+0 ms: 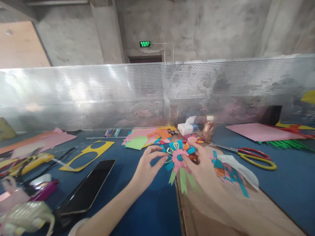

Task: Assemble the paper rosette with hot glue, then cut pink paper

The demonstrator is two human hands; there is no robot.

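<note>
A paper flower rosette (180,158) is held up between my two hands above the table. It has a pink layered middle with a blue centre, blue and yellow-green loops around it, and green notched tails hanging below. My right hand (200,160) grips it from the right, thumb on the front near the centre. From the left, my left hand (150,162) pinches a loop at the rosette's edge between thumb and fingertips. Just behind it lies another paper flower (192,140) with a pink middle and red and yellow parts.
Red-and-yellow-handled scissors (257,158) and paper scraps (230,173) lie right. Coloured sheets (137,141), a tissue box (187,128) and a bottle (208,129) stand near a perforated metal divider (98,95). Left are a phone (87,186), a cut yellow sheet (86,157) and a glue gun (36,164).
</note>
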